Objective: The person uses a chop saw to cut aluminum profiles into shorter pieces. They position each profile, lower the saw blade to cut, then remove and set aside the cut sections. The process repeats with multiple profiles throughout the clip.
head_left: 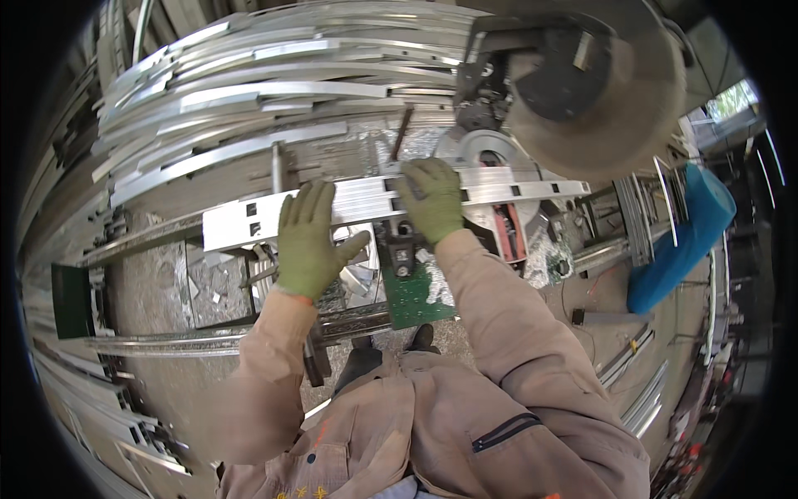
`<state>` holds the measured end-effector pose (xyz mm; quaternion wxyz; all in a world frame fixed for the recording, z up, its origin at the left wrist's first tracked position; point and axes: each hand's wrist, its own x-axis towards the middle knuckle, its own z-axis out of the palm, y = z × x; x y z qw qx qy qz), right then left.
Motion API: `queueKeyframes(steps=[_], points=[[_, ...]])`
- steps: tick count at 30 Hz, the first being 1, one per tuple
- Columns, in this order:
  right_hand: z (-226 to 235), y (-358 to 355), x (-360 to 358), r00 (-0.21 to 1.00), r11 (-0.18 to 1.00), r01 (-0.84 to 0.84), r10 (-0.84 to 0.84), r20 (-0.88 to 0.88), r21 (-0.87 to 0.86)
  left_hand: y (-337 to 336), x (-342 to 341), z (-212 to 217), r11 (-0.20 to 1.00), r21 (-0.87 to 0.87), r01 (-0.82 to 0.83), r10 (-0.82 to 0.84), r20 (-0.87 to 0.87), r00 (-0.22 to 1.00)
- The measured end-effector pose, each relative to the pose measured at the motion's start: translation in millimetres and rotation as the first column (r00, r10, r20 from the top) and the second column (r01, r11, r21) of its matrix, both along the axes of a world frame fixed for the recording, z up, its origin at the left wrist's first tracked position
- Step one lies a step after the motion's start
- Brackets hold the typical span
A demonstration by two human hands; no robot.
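A long silver aluminium profile (291, 218) with small square cutouts lies crosswise in front of me, over the base of a cut-off saw (490, 150). My left hand (309, 241), in a green glove, rests on its left part with fingers stretched across the top and the thumb apart. Farther right, my right hand (434, 200), also gloved, is closed over the profile, its fingers bent at the far edge. The saw's large disc blade (640, 116) stands raised at the upper right. Below the profile, a black clamp (403, 249) sits between my hands.
Many metal profiles (283, 91) are stacked beyond the saw. A green plate (411, 299) and metal rails (183, 343) lie nearer me. Scraps and shavings cover parts of the bench and floor. A blue roll (686, 241) leans at the right; more profiles (100, 407) lie lower left.
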<state>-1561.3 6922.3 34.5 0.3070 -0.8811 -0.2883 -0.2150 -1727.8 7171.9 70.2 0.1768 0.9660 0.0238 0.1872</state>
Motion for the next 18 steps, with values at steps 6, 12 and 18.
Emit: queueKeyframes(steps=[6,12,18], points=[[5.3,-13.4,3.2,0.997,0.994,-0.066,0.068,-0.022,0.089,-41.3,74.3,-30.8,0.985,0.143,0.092,-0.082,-0.069,0.994],[47.6,-63.5,-29.6,0.955,0.965,-0.208,0.236,-0.179,0.163,-50.9,89.0,-26.9,0.972,0.189,0.142,-0.087,-0.273,0.958],[287.6,-219.1,-40.2,0.826,0.965,-0.094,-0.062,0.561,0.245,-39.1,82.2,-8.9,0.926,0.350,0.145,0.037,-0.464,0.885]])
